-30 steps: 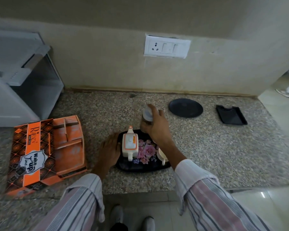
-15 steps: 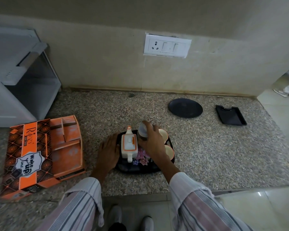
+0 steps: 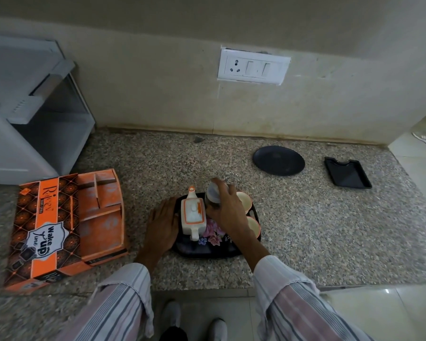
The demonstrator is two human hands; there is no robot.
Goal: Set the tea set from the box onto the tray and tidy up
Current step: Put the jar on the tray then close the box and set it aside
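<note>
A black tray with a pink flower print lies on the granite counter in front of me. On it stands a white and orange teapot, spout toward me. Two cream cups sit along the tray's right side. My right hand is closed around a small jar with a pale lid, held over the tray's far middle, just right of the teapot. My left hand rests flat on the tray's left edge. The orange tea-set box lies open to the left, its compartments showing nothing.
A round black plate and a small black rectangular tray lie at the back right of the counter. A grey appliance with an open door stands at the back left. The counter's front edge runs just below the tray.
My right hand has brought the jar down and toward me, from beyond the tray's far edge to beside the teapot. The two cups have come into view. My left hand stays on the tray.
</note>
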